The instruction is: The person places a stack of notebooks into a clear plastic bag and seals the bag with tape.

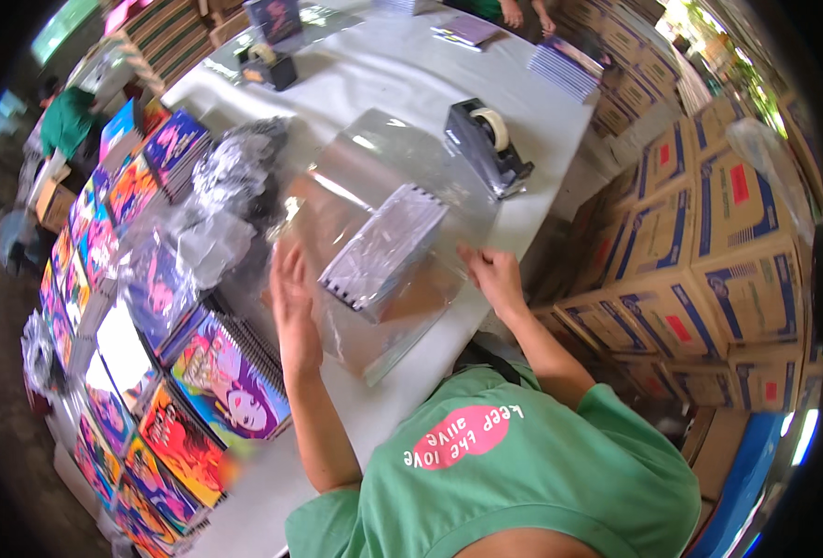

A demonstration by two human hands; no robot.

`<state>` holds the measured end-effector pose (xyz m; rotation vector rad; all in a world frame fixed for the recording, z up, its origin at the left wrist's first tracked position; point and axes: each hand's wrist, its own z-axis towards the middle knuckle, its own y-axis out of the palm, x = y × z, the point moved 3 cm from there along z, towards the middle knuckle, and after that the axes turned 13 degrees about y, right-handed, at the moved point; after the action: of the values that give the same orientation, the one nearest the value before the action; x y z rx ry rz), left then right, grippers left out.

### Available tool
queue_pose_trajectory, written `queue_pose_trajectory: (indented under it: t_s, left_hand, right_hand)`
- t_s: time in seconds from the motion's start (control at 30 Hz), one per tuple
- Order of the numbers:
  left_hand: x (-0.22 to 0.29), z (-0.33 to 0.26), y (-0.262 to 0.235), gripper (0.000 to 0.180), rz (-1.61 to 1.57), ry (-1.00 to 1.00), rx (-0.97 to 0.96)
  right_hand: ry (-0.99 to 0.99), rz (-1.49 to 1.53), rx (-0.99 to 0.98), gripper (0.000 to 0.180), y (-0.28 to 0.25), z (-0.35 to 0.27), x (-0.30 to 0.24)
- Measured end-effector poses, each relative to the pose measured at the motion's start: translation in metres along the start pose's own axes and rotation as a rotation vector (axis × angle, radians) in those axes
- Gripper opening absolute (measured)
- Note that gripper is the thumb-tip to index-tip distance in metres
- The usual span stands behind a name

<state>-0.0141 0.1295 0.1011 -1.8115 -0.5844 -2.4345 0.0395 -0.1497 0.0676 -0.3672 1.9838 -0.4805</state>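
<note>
A block of stacked notebooks (388, 240) with dark binding marks at its ends lies mid-table. Clear plastic film (374, 139) spreads under and around it, creased and shiny. My left hand (295, 293) is open at the block's left, its fingers stretched out along the film's left side. To the right of the block, my right hand (497, 281) is closed, thumb and fingers pinched at the film's right edge. A black tape dispenser (488, 149) with a pale roll stands beyond the right hand.
Colourful spiral notebooks (230, 377) stand stacked along the left, with crumpled plastic (230, 172) among them. Another tape dispenser (267, 67) is farther back on the white table (374, 60). Cardboard boxes (690, 270) are piled at the right. Another person's hands (528, 14) show at the far edge.
</note>
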Motion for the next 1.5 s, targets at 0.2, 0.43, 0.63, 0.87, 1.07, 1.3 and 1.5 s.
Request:
queue_pose_trajectory:
  t_s: [0.2, 0.43, 0.63, 0.87, 1.07, 1.3, 1.5]
  left_hand:
    - [-0.045, -0.033, 0.047, 0.058, -0.271, -0.348, 0.359]
    - [0.017, 0.021, 0.16, 0.05, -0.28, 0.433, 0.306]
    - [-0.072, 0.163, 0.281, 0.023, -0.517, -0.053, 0.379]
    - [-0.131, 0.297, 0.596, 0.049, -1.114, -0.404, -0.283]
    - [-0.261, 0.349, 0.724, 0.045, -0.874, -0.242, -0.187]
    - [-0.3, 0.353, 0.679, 0.097, 0.671, 0.151, -0.132]
    - [-0.392, 0.431, 0.659, 0.051, -0.122, 0.107, -0.296]
  right_hand:
    - [-0.171, 0.863, -0.481, 0.048, 0.038, 0.028, -0.085]
    - [-1.021, 1.193, -0.819, 0.058, -0.084, 0.06, -0.14]
    - [-1.343, 0.889, -0.395, 0.068, -0.261, 0.166, -0.174]
    - [-0.882, 0.69, 0.088, 0.085, -0.427, 0.332, -0.115]
    - [-0.463, 0.568, 0.339, 0.095, -0.496, 0.501, -0.085]
    - [-0.393, 0.669, 0.227, 0.078, -0.493, 0.587, -0.004]
    - [-0.486, 1.314, -0.062, 0.066, -0.48, 0.645, 0.006]
